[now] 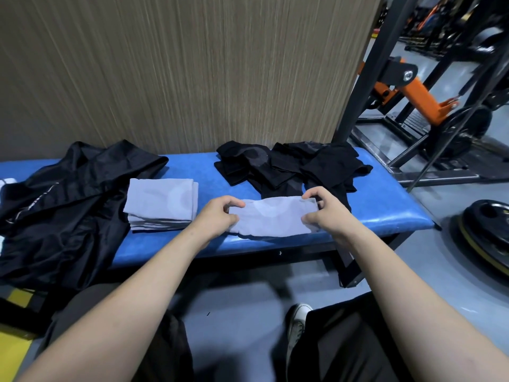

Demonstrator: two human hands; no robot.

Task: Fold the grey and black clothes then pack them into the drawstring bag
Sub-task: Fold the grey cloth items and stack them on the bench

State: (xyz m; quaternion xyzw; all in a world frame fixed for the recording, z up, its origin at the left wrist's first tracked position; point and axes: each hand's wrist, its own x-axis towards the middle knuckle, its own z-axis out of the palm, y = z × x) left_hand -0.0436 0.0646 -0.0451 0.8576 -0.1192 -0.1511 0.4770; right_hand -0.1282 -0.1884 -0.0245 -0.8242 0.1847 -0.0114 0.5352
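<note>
A folded grey garment lies at the front edge of the blue bench. My left hand pinches its left end and my right hand pinches its right end. A stack of folded grey clothes rests to the left of it. Behind my hands, a loose pile of black clothes covers the bench's right part. The black drawstring bag lies crumpled on the bench's left end.
A wood-grain wall rises right behind the bench. Black and orange gym equipment stands at the right, with a weight plate on the floor. My knees and a white shoe are below the bench.
</note>
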